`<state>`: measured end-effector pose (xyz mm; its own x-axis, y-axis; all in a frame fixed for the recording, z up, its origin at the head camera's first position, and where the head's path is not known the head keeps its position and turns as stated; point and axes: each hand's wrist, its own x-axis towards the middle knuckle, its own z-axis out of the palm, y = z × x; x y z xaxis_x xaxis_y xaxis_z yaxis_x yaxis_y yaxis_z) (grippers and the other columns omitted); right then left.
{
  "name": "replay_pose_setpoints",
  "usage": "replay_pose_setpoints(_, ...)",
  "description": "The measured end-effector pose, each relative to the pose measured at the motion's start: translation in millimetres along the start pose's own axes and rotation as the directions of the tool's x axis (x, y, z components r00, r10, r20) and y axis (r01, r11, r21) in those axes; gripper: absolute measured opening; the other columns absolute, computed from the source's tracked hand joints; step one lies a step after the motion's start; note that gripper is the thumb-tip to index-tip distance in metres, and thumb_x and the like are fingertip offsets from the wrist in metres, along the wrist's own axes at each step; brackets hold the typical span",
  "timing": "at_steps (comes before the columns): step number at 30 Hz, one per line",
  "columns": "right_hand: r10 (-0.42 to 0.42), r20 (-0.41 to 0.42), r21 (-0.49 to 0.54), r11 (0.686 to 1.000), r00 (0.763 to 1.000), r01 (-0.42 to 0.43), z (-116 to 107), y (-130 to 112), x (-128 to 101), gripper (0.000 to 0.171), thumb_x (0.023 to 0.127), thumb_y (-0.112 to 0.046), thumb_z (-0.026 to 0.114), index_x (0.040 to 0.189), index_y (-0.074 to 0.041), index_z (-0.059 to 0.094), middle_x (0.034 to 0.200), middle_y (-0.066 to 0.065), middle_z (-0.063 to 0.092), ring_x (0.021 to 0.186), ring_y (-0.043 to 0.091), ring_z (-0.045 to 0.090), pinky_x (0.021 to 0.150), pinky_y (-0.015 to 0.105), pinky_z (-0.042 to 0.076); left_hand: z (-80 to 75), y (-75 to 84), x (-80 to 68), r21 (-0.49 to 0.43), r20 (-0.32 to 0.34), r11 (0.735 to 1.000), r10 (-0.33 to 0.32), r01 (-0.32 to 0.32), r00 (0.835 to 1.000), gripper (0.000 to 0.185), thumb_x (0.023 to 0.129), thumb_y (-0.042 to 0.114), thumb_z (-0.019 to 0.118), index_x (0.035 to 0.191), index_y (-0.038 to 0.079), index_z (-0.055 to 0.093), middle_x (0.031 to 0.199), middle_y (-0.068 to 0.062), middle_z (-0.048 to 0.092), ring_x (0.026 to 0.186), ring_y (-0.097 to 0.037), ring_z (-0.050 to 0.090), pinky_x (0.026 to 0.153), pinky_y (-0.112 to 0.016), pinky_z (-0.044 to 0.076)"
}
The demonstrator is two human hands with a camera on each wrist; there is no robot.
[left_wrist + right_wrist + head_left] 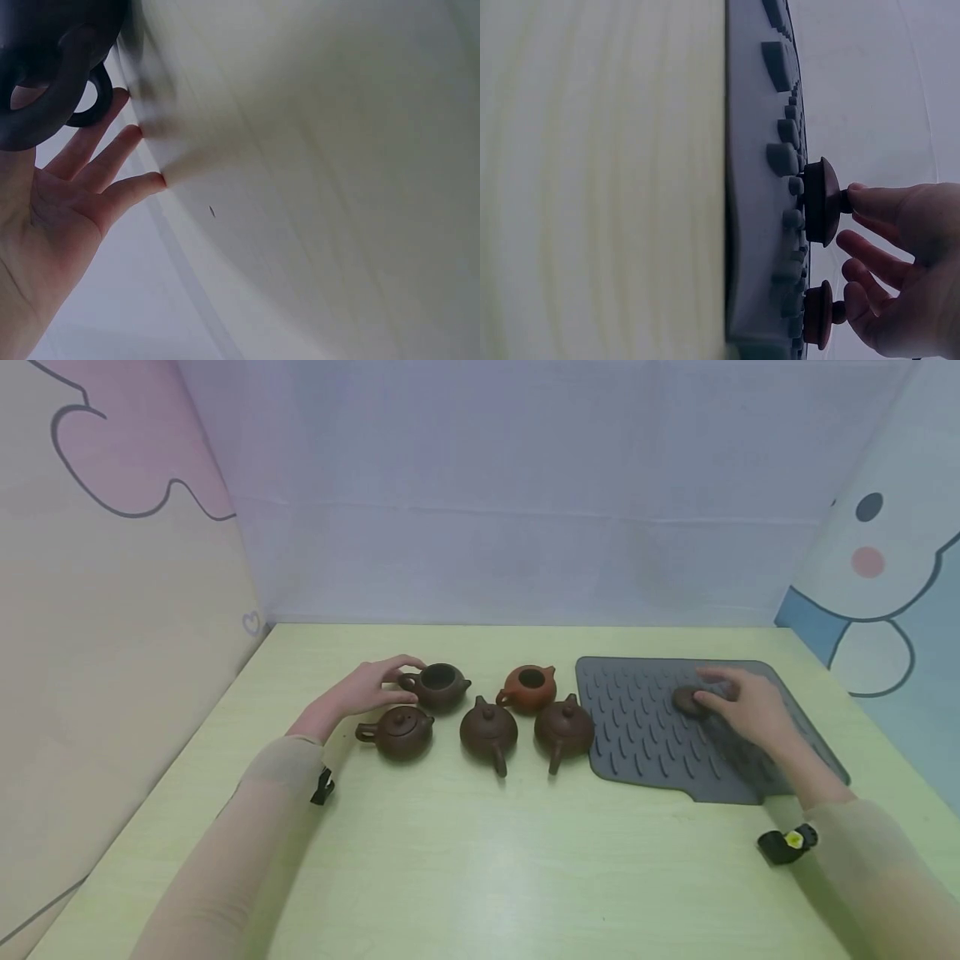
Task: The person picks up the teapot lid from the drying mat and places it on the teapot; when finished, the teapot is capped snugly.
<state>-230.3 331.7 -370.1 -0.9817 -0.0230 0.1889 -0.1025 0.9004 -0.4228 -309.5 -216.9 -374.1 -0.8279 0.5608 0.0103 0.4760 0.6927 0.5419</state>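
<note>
In the head view my left hand (pixel 375 685) reaches around the handle side of a lidless dark brown teapot (pixel 442 693), thumb in front and fingers behind. The left wrist view shows fingers (pixel 109 161) fairly straight and spread, fingertips at the table; the thumb is hidden. A lidded dark teapot (pixel 403 735) stands just in front of this hand. Over the grey ridged mat (pixel 637 718), my right hand (pixel 750 702) pinches the knob of a round dark teapot lid (pixel 821 202) between thumb and finger, its underside at the ridges. Another lid (pixel 821 315) sits close beside it.
A reddish-brown lidless teapot (pixel 529 692) stands at the middle back. Two lidded dark teapots, one (pixel 489 735) with its handle toward me and another (pixel 564 731) right at the mat's left edge, stand before it. Walls with cloth and printed cartoons border the table (pixel 487 868).
</note>
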Motion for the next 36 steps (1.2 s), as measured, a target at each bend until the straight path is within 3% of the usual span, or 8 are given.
replay_pose_setpoints(6, 0.009, 0.008, 0.003, 1.000, 1.000, -0.009, 0, -1, 1, 0.031, 0.091, -0.026, 0.061, 0.113, -0.003, 0.065, 0.121, 0.028, 0.057, 0.110, 0.046, 0.051, 0.086, 0.063, 0.039, -0.7, 0.2, -0.2, 0.003, 0.000, 1.000, 0.003, -0.003, 1.000, 0.053, 0.085, 0.035, 0.068, 0.132, 0.030, 0.045, 0.110, -0.005, 0.069, 0.118, -0.027, 0.058, 0.107, -0.052, 0.034)
replay_pose_setpoints(14, 0.028, 0.024, 0.021, 0.999, 0.999, -0.028, -1, -2, 0, 0.028, 0.090, -0.023, 0.062, 0.112, -0.005, 0.065, 0.121, 0.025, 0.058, 0.109, 0.044, 0.052, 0.083, 0.061, 0.041, -1.4, 1.0, -1.0, 0.007, 0.002, 1.000, -0.001, 0.001, 1.000, 0.053, 0.085, 0.034, 0.067, 0.132, 0.030, 0.045, 0.109, -0.005, 0.069, 0.118, -0.027, 0.058, 0.107, -0.052, 0.034)
replay_pose_setpoints(23, -0.026, -0.017, 0.026, 0.999, 1.000, 0.026, -5, -14, 3, 0.030, 0.089, -0.026, 0.063, 0.109, -0.004, 0.067, 0.117, 0.025, 0.061, 0.112, 0.046, 0.051, 0.089, 0.062, 0.040, -0.7, 0.4, -0.1, 0.011, -0.003, 1.000, -0.002, 0.002, 1.000, 0.053, 0.085, 0.033, 0.068, 0.132, 0.030, 0.045, 0.111, -0.006, 0.069, 0.118, -0.028, 0.058, 0.108, -0.053, 0.033)
replay_pose_setpoints(30, -0.010, -0.051, 0.051, 0.999, 0.999, 0.013, -3, -35, 8, 0.039, 0.088, -0.045, 0.059, 0.107, -0.012, 0.068, 0.121, 0.019, 0.060, 0.112, 0.039, 0.050, 0.079, 0.055, 0.042, 0.8, -0.3, 0.3, 0.003, -0.009, 1.000, 0.001, -0.001, 1.000, 0.052, 0.085, 0.031, 0.068, 0.132, 0.030, 0.045, 0.112, -0.007, 0.069, 0.118, -0.029, 0.058, 0.108, -0.054, 0.033)
replay_pose_setpoints(36, -0.032, -0.034, 0.159, 0.987, 0.999, 0.037, -7, -72, 8, 0.036, 0.089, -0.036, 0.062, 0.110, -0.007, 0.067, 0.122, 0.018, 0.059, 0.116, 0.039, 0.048, 0.090, 0.058, 0.039, 0.9, 1.8, -0.8, -0.001, -0.007, 1.000, 0.002, -0.002, 1.000, 0.052, 0.085, 0.030, 0.068, 0.132, 0.028, 0.045, 0.113, -0.009, 0.068, 0.119, -0.031, 0.057, 0.107, -0.054, 0.034)
